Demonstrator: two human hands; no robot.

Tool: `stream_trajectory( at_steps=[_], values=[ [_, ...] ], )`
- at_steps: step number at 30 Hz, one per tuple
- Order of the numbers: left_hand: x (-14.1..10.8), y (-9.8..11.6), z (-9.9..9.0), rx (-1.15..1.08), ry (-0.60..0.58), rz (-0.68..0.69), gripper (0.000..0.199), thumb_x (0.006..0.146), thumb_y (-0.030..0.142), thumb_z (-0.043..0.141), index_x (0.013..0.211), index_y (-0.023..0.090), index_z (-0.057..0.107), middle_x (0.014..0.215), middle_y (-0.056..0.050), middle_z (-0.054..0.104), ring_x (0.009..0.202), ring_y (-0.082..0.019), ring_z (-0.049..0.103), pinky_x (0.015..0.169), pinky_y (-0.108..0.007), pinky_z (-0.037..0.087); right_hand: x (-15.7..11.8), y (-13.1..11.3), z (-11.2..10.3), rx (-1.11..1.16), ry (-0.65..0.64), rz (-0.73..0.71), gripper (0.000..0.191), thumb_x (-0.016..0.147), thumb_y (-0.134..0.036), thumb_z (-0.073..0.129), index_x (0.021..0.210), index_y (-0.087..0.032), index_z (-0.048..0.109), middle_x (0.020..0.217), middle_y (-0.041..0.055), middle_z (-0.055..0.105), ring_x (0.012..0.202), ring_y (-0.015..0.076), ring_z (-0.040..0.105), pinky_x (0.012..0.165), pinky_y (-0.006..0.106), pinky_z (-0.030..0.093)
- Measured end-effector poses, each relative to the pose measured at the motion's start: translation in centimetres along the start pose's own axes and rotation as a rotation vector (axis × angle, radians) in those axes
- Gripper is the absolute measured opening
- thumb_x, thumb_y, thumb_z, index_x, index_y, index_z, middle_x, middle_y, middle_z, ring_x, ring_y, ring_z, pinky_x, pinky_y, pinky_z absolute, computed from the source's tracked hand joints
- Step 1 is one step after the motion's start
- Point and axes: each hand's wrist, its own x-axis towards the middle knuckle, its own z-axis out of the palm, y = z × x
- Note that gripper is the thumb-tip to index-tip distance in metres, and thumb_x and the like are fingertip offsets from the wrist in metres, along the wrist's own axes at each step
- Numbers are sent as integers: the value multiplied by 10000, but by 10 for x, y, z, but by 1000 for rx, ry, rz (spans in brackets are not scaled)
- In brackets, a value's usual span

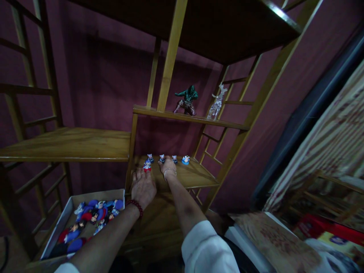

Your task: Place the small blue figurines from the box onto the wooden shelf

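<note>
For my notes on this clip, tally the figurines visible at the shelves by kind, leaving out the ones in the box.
Small dark-based figurines: 3
Small red-based figurine: 1
Small light-blue-based figurine: 1
Green-topped crouching figure: 1
Clear deer figure: 1
Total: 7

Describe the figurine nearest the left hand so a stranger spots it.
On the wooden shelf unit, find the low shelf beneath the crouching green statue. A small figurine is by the left hand; unlike the other figurines there, its lower part is red.
</note>
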Motion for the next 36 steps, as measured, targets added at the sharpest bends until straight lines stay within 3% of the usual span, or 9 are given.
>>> stream_trajectory(
  at_steps=[11, 29, 36],
  values=[
    [1, 1, -3, 6, -41, -1, 462, 782, 207, 362, 1209, 45, 434, 1233, -198, 463, 1183, -281, 357, 990, -446, 221, 5, -2, 1, -41, -8, 19, 293, 772, -337, 526, 1011, -171, 500, 1039, 121, 582, 940, 224, 574, 756, 297, 420],
    [1, 0, 2, 34, 1, 3, 444, 782, 216, 361, 1193, 74, 452, 1229, -166, 475, 1174, -265, 365, 987, -429, 226, 5, 1, 4, 9, -10, 78, 305, 772, -333, 529, 1010, -145, 501, 984, 134, 588, 922, 219, 579, 759, 291, 422],
    [1, 1, -1, 11, -13, -7, 448, 786, 225, 359, 1191, 62, 457, 1223, -176, 478, 1181, -270, 356, 990, -439, 218, -9, 1, 1, 120, 139, 29, 375, 747, -345, 556, 1049, -148, 454, 1101, 145, 469, 887, 203, 574, 766, 289, 414]
  ],
)
